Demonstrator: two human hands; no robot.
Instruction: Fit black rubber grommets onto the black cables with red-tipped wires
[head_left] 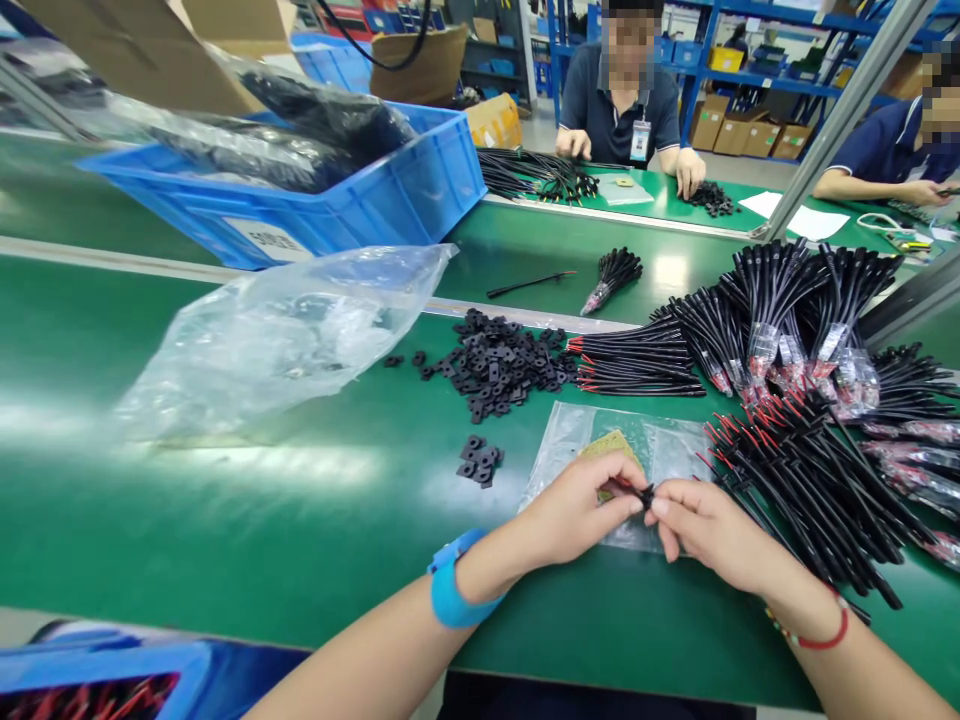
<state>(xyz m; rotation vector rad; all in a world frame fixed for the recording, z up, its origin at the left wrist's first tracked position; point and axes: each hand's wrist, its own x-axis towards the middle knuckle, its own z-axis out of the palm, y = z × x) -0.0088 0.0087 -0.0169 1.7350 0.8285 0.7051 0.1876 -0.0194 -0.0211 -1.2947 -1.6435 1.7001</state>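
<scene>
My left hand and my right hand meet above a clear plastic bag, pinching a small black connector between their fingertips. A thin red-and-black wire end shows at it. Under my left hand, a tan card lies in the bag. Beside my right hand is a heap of black cables with red-tipped wires. Loose black rubber grommets lie in a pile on the green conveyor belt, with a small group of them nearer my hands.
Bagged cable bundles lie to the right. A crumpled plastic bag and a blue crate holding black bags stand beyond. Across the bench, co-workers handle cables. A blue bin sits at bottom left.
</scene>
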